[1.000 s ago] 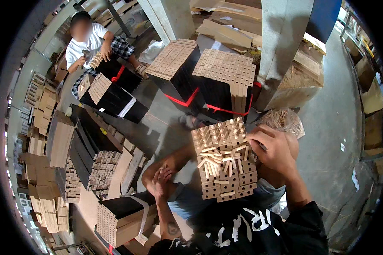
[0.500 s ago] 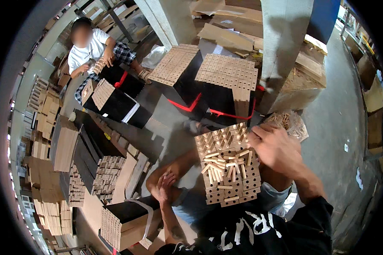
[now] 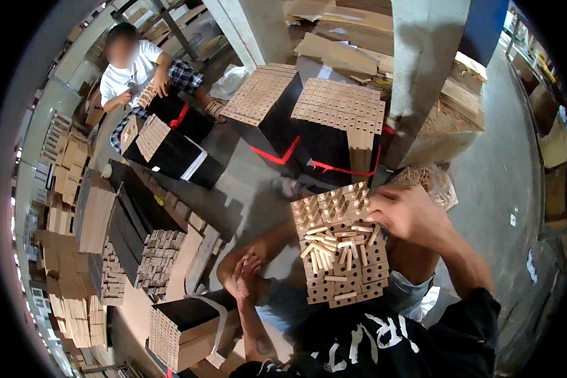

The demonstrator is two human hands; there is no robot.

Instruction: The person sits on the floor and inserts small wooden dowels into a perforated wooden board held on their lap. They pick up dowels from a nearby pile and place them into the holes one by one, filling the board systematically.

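In front of me, at lap height, sits a block of drilled wooden pieces [image 3: 373, 272] with rows of round holes in its top. Short wooden dowels [image 3: 332, 203] stand upright in the holes along its far end. A loose heap of dowels [image 3: 324, 242] lies across the middle. My right hand [image 3: 404, 211] is at the block's far right edge, beside the standing dowels, fingers drawn together; what they pinch is hidden. My left hand [image 3: 246, 276] rests on my left knee, fingers bent but apart, with no object clearly visible in it.
A clear bag of dowels [image 3: 444, 188] lies beyond my right hand. Strapped black stacks with drilled tops [image 3: 337, 104] stand ahead, near a pillar [image 3: 425, 69]. More stacked boards [image 3: 160, 258] are on the left. A co-worker [image 3: 129, 75] sits at the far left, handling a drilled piece.
My right hand has shifted slightly down along the block's right edge, and its forearm has swung outward. A loose dowel near it now lies at a different tilt. My left hand stays on the knee.
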